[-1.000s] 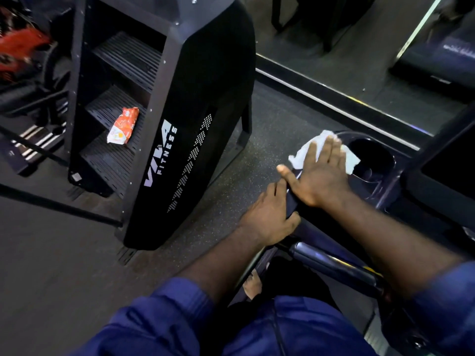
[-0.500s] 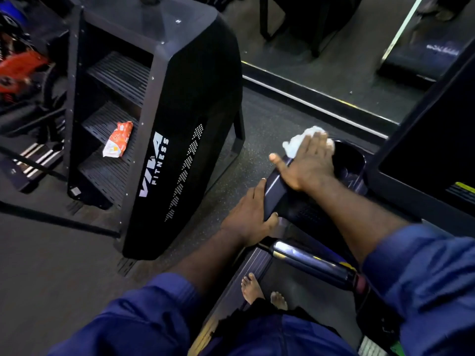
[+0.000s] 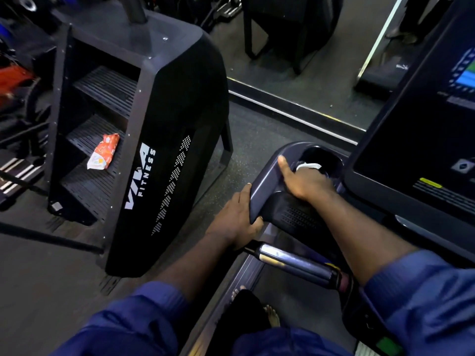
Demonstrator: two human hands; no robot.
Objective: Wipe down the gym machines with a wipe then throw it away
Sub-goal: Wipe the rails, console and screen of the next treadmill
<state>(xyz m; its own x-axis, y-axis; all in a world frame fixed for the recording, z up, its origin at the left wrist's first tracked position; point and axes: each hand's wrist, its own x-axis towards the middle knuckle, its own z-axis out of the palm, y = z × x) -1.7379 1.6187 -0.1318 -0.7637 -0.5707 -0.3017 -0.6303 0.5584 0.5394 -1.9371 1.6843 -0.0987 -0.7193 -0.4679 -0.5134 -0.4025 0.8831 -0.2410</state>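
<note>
left grip (image 3: 235, 219) holds console (image 3: 264, 181) | right grip (image 3: 305, 185) holds wipe (image 3: 309, 166) in cupholder (image 3: 308, 146) | dark gym floor (image 3: 244, 140)

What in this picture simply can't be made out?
Head view:
1. Wipe: mostly under the right hand; only a white corner shows.
2. Its fingers: dipped into the cup holder, hidden by the hand's back, so their grip is unclear.
3. Packet on the shelf: print too small and blurred.
4. Screen: cut off by the right edge.
5. Console edge: covered where the left hand grips it.
</note>
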